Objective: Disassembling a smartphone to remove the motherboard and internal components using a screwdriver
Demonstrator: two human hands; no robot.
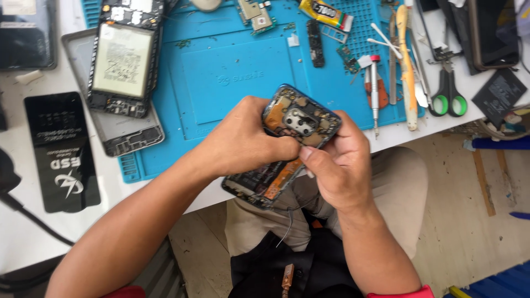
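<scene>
My left hand (pixel 243 138) is curled around the opened phone (pixel 287 143), fingers wrapped over its left edge and thumb pressed across the exposed back near the middle. My right hand (pixel 337 165) grips the same phone from the right side, its thumb tip meeting my left thumb just below the metal camera bracket. Both hands are closed on it, holding it tilted in the air above my lap, just off the near edge of the surface (pixel 33 237). The phone's back cover is off, showing orange flex ribbon and dark boards inside.

Beyond my hands lies the blue work mat (pixel 232 72). On its left side rests a second opened phone with a pale battery (pixel 124 58), lying on a grey frame. To the left of that, on the white surface, sits a black flat pouch (pixel 61 149). On the right part of the mat lie a red-capped screwdriver (pixel 375 91) and a long orange-handled tool (pixel 407 72), side by side. Past the mat's right edge are green-handled scissors (pixel 448 94). At the far top of the mat lies a yellow glue tube (pixel 326 14).
</scene>
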